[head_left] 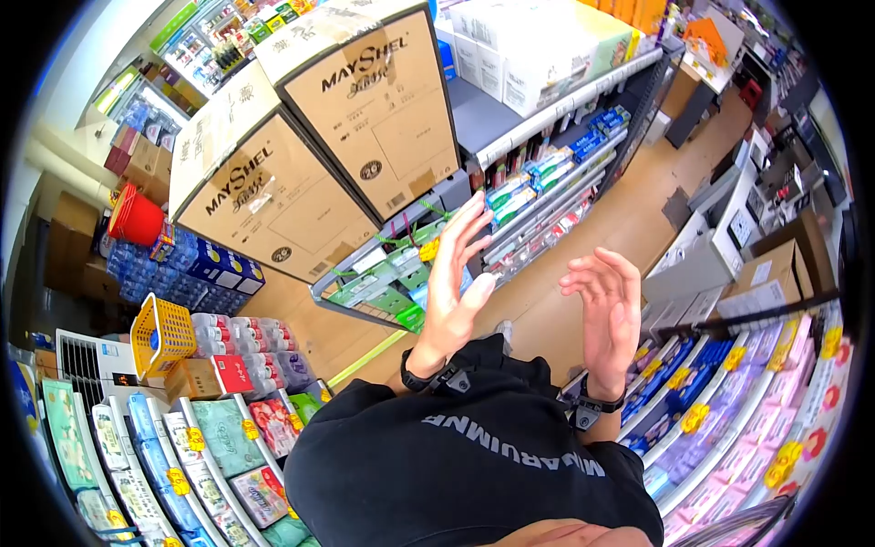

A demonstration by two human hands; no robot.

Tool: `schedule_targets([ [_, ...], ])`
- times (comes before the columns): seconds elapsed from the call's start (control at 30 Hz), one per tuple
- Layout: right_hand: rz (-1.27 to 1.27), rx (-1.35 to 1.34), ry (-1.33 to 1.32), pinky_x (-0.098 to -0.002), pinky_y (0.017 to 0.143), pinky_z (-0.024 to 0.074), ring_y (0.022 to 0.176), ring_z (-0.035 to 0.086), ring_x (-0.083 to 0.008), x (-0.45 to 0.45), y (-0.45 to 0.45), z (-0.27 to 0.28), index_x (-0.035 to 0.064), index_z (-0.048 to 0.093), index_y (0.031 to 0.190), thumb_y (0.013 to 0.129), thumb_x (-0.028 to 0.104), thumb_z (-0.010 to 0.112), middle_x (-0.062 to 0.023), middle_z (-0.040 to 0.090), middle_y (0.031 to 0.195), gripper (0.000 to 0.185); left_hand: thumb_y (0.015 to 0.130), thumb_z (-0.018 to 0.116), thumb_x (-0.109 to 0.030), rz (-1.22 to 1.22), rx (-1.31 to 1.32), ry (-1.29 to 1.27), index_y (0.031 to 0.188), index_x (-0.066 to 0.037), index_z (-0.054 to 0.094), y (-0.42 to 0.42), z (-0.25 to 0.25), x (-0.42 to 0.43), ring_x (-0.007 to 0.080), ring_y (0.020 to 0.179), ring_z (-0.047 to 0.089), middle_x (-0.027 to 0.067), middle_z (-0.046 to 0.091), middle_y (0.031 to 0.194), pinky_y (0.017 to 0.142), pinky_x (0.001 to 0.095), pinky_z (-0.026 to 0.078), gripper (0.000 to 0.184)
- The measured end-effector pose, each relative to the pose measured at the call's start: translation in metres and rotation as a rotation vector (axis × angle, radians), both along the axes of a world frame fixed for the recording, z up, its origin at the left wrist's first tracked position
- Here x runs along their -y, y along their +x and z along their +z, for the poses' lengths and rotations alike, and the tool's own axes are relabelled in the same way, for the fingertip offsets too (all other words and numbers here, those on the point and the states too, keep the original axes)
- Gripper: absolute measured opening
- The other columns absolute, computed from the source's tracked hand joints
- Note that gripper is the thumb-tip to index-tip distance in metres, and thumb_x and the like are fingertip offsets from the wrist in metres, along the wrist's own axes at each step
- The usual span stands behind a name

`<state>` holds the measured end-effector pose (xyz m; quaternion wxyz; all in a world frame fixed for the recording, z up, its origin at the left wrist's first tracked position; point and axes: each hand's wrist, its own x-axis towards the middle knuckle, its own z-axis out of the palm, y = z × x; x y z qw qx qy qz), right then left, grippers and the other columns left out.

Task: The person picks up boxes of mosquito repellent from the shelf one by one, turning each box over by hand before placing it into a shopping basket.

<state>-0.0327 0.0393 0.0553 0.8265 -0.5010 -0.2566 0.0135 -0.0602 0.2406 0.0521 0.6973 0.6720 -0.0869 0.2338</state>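
My left hand point(451, 283) is raised in front of my chest, fingers stretched and apart from the thumb, with nothing in it. It is nearest to the end of a shelf unit point(538, 118) stocked with boxed goods. My right hand point(606, 310) is also raised, fingers slightly curved and apart, holding nothing. A dark band with a small device circles each wrist. Beyond my left hand, two large brown cardboard cartons point(369, 100) marked MAYSHEL stand side by side on the shelf end.
Packs on sloped shelves point(702, 419) line the right side, and more packaged goods point(228, 438) fill racks at the lower left. A yellow basket point(162, 335) stands near bundled bottles point(251, 346). An aisle floor point(629, 210) runs toward a counter point(720, 246) at the right.
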Motion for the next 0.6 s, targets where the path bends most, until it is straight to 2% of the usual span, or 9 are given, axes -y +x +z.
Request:
schedule_targets([
  [0.07, 0.045, 0.012, -0.011, -0.0391, 0.097, 0.0456, 0.109, 0.062, -0.0270, -0.004, 0.022, 0.003, -0.0052, 0.037, 0.142, 0.100, 0.041, 0.053, -0.0230, 0.058, 0.127, 0.064, 0.092, 0.057, -0.038, 0.038, -0.043, 0.026, 0.152, 0.001, 0.033, 0.020, 0.001, -0.004, 0.0330, 0.144, 0.040, 0.0194, 0.033, 0.160, 0.114, 0.0464, 0.034, 0.075],
  [0.1, 0.077, 0.015, -0.019, -0.0393, 0.097, 0.0456, 0.109, 0.062, -0.0270, -0.006, 0.034, 0.004, -0.0056, 0.037, 0.142, 0.100, 0.040, 0.053, -0.0231, 0.058, 0.128, 0.064, 0.093, 0.061, -0.025, 0.016, -0.028, 0.027, 0.153, -0.001, 0.034, 0.030, -0.001, -0.009, 0.0303, 0.144, 0.039, 0.0161, 0.032, 0.160, 0.114, 0.0444, 0.035, 0.069],
  [0.13, 0.098, 0.020, -0.020, -0.0393, 0.097, 0.0456, 0.109, 0.062, -0.0270, -0.009, 0.044, 0.004, -0.0056, 0.037, 0.142, 0.100, 0.040, 0.053, -0.0231, 0.058, 0.128, 0.064, 0.094, 0.061, -0.019, 0.044, -0.046, 0.035, 0.152, -0.002, 0.035, 0.038, -0.003, -0.011, 0.0297, 0.143, 0.041, 0.0154, 0.034, 0.160, 0.114, 0.0432, 0.037, 0.066],
  [0.2, 0.130, 0.036, -0.020, -0.0395, 0.096, 0.0456, 0.109, 0.061, -0.0270, -0.014, 0.063, 0.003, -0.0060, 0.037, 0.142, 0.100, 0.040, 0.053, -0.0234, 0.058, 0.127, 0.065, 0.095, 0.059, -0.028, 0.087, -0.054, 0.063, 0.153, -0.001, 0.035, 0.053, -0.004, -0.013, 0.0296, 0.144, 0.040, 0.0156, 0.035, 0.159, 0.115, 0.0451, 0.034, 0.068],
  [0.37, 0.256, 0.038, 0.017, -0.0392, 0.096, 0.0458, 0.107, 0.061, -0.0269, -0.033, 0.107, 0.001, -0.0060, 0.036, 0.143, 0.099, 0.037, 0.053, -0.0237, 0.057, 0.127, 0.063, 0.095, 0.060, -0.030, 0.154, -0.043, 0.105, 0.152, -0.001, 0.035, 0.073, 0.004, -0.015, 0.0300, 0.144, 0.041, 0.0165, 0.036, 0.158, 0.114, 0.0455, 0.035, 0.069],
  [0.47, 0.308, 0.042, 0.030, -0.0390, 0.095, 0.0458, 0.107, 0.061, -0.0269, -0.040, 0.131, -0.001, -0.0063, 0.036, 0.143, 0.099, 0.037, 0.053, -0.0237, 0.057, 0.127, 0.064, 0.096, 0.060, -0.029, 0.231, -0.053, 0.122, 0.151, -0.001, 0.037, 0.086, 0.003, -0.011, 0.0295, 0.142, 0.042, 0.0161, 0.038, 0.157, 0.113, 0.0449, 0.036, 0.066],
  [0.6, 0.442, 0.034, 0.059, -0.0389, 0.095, 0.0458, 0.106, 0.060, -0.0268, -0.043, 0.165, -0.002, -0.0068, 0.036, 0.143, 0.099, 0.039, 0.053, -0.0239, 0.057, 0.126, 0.066, 0.098, 0.062, -0.017, 0.386, -0.043, 0.250, 0.148, -0.003, 0.043, 0.121, -0.002, -0.012, 0.0269, 0.140, 0.045, 0.0140, 0.042, 0.155, 0.111, 0.0435, 0.041, 0.055],
])
